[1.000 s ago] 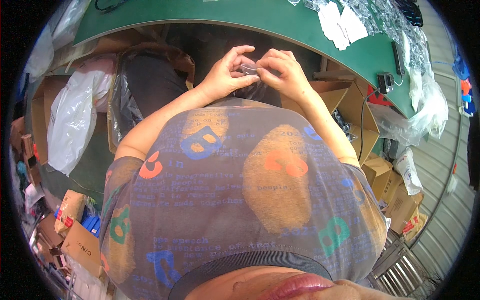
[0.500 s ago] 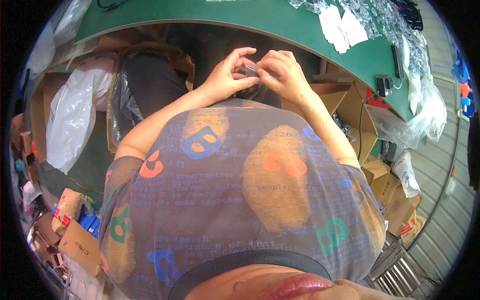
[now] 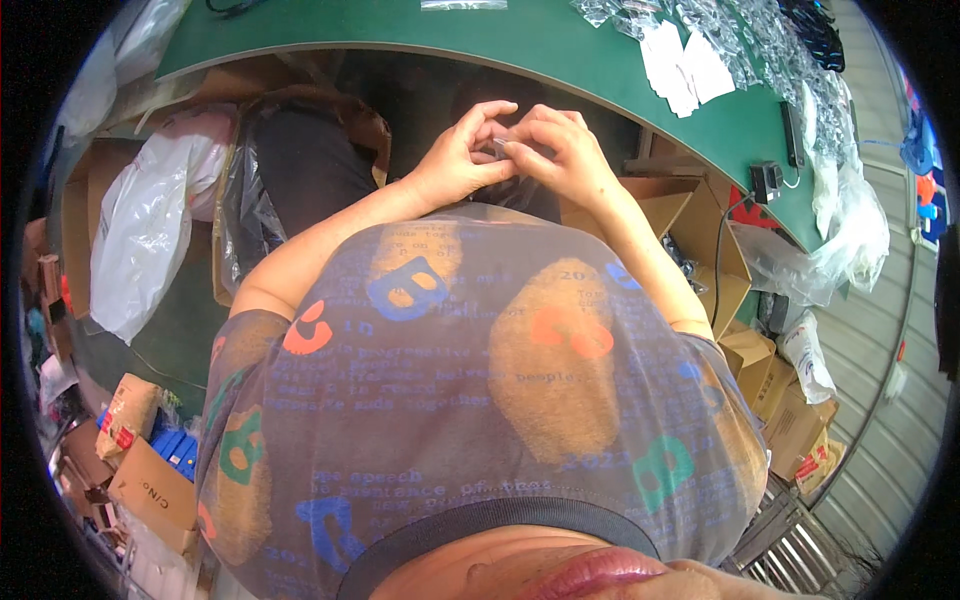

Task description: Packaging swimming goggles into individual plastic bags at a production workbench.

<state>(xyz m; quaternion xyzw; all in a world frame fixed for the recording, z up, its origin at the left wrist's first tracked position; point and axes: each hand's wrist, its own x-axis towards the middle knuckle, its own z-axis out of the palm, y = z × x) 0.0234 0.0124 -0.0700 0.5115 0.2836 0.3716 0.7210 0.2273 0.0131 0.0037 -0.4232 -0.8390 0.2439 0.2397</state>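
My left hand (image 3: pixel 462 152) and my right hand (image 3: pixel 562 152) meet in front of my chest, just off the near edge of the green table. Between their fingertips is a small piece of clear plastic (image 3: pixel 497 148), perhaps a little bag, mostly hidden by the fingers. Both hands are closed on it, with thumbs and forefingers pinching. Whether anything lies inside the plastic I cannot tell.
On the green table (image 3: pixel 340 22) lie white paper slips (image 3: pixel 683 70), a heap of clear plastic packets (image 3: pixel 730 35) and a black plug adapter (image 3: pixel 767 182). A clear strip (image 3: pixel 463 5) is at the far edge. Cardboard boxes (image 3: pixel 735 270) and a white plastic bag (image 3: pixel 150 240) flank me.
My right fingers have shifted slightly toward the left hand, and less of the clear plastic shows between them. The view has tilted a little, showing more of the table's far side.
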